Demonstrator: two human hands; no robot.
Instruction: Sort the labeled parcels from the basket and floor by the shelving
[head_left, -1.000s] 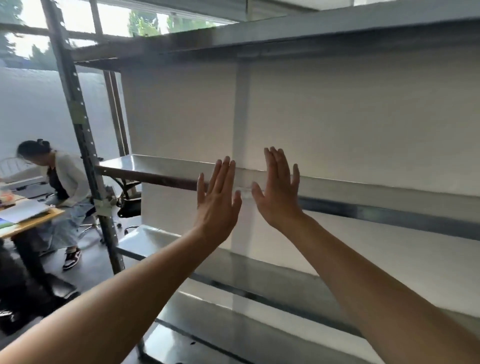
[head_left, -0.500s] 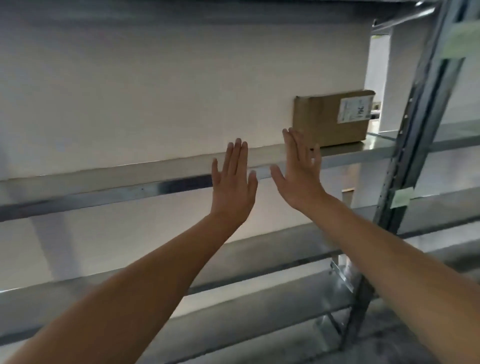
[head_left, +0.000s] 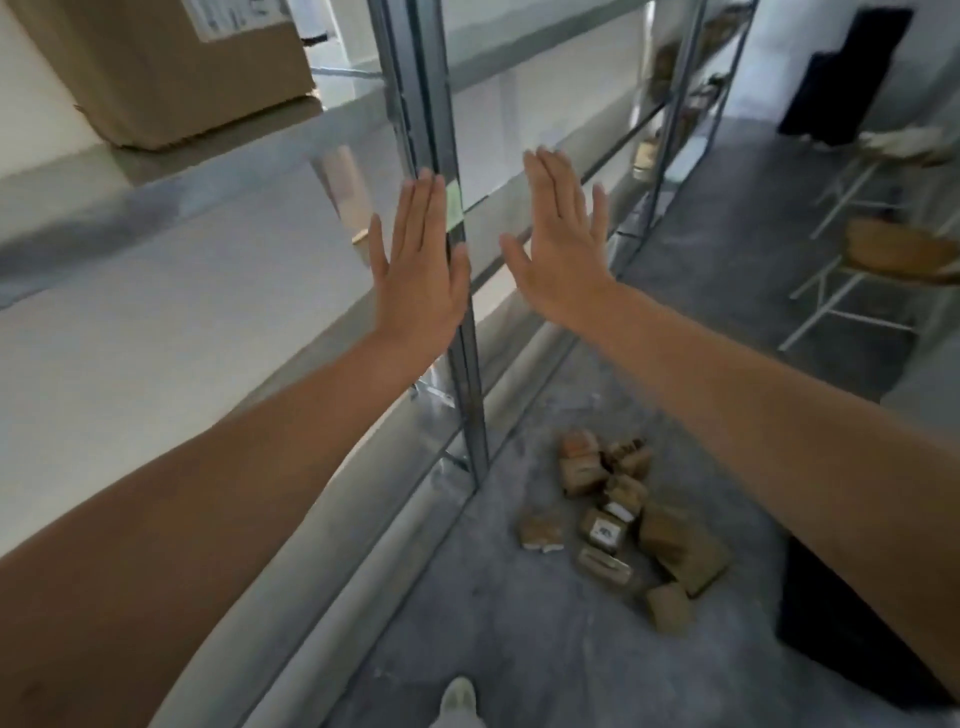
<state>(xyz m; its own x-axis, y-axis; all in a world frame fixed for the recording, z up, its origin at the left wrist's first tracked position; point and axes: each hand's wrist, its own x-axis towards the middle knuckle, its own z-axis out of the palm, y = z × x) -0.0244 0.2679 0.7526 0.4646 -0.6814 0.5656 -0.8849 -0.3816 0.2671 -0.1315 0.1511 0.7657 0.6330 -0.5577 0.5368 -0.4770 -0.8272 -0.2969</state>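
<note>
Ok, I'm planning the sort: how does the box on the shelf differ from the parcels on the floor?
The box is one item, sitting flat on the shelf; the parcels are many, heaped at odd angles on the floor. The box looks far larger than any parcel, though it is nearer the camera. Both are brown cardboard, with white labels on the box and some parcels.

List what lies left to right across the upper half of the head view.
box → left hand → right hand → chair. The shelf post overlaps the left hand, so it is left out.
</note>
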